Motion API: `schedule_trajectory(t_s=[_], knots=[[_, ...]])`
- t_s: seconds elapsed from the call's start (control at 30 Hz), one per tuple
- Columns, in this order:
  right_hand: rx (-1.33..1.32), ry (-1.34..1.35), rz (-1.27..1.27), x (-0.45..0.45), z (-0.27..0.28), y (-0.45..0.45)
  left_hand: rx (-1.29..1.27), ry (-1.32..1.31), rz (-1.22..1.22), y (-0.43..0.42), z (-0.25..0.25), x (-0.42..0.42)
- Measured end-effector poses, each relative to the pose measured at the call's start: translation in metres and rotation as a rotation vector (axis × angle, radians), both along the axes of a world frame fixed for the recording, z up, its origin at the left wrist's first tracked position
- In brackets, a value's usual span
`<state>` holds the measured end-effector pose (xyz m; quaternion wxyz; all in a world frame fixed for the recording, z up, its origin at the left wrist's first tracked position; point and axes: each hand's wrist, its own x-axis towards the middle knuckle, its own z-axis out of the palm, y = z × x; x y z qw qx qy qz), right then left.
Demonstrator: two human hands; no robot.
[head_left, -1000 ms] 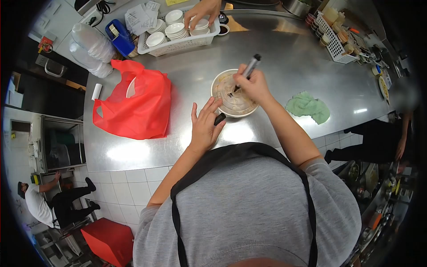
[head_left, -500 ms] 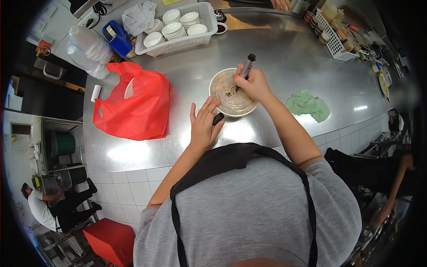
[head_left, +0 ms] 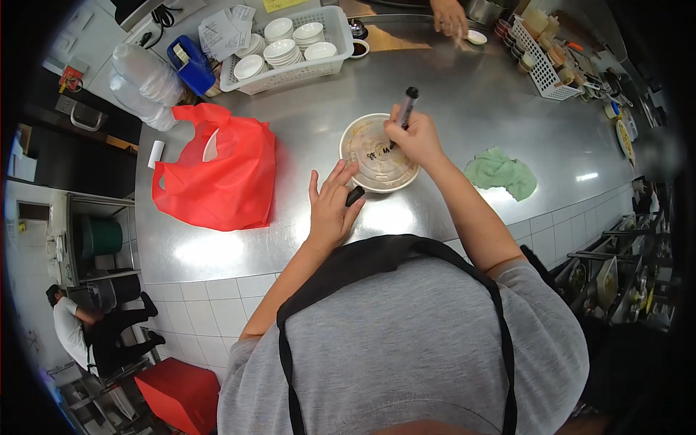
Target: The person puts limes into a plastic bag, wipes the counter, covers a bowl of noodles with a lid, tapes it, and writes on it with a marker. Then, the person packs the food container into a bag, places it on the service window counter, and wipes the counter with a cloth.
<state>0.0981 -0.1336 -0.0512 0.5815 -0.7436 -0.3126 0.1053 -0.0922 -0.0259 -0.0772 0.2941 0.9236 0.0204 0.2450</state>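
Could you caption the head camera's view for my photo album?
Right hand writing with a marker on the clear plastic lid of a white bowl, left hand holding a black cap.

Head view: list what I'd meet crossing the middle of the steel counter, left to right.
Red handled carry bag → round lidded takeaway bowl with black writing on its lid → crumpled green cloth.

Counted by eye: marker [head_left: 407, 109], 1; black cap [head_left: 354, 196], 1; lidded bowl [head_left: 370, 172], 1; red bag [head_left: 221, 185], 1; green cloth [head_left: 500, 172], 1; white baskets [head_left: 290, 78], 2.
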Motion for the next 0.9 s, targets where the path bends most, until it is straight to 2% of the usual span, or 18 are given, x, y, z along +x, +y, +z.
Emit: schedule_trajectory(t_s=[0.23, 0.3, 0.43, 0.53, 0.67, 0.73, 0.8, 0.9], knots=[[0.019, 0.030, -0.055, -0.004, 0.007, 0.000, 0.003, -0.007, -0.002, 0.000, -0.001, -0.001], [-0.083, -0.027, -0.027, 0.000, 0.003, 0.001, 0.002, -0.005, -0.005, 0.000, -0.001, -0.001], [-0.020, 0.046, -0.060, -0.003, 0.008, 0.000, -0.001, -0.004, 0.002, 0.000, 0.000, -0.001], [-0.055, -0.109, -0.103, -0.003, 0.009, 0.002, -0.008, -0.001, -0.001, 0.000, 0.000, -0.001], [-0.074, -0.048, -0.077, -0.006, 0.011, -0.002, -0.004, -0.004, -0.002, 0.000, 0.004, -0.001], [-0.065, -0.017, -0.049, -0.018, 0.021, -0.002, -0.099, 0.058, 0.020, -0.002, 0.015, -0.001], [0.287, 0.271, 0.105, -0.034, 0.036, 0.000, -0.108, 0.057, 0.028, -0.002, 0.019, 0.000], [0.387, 0.339, 0.243, -0.057, 0.048, -0.002, -0.138, 0.047, 0.033, -0.006, 0.026, -0.003]])
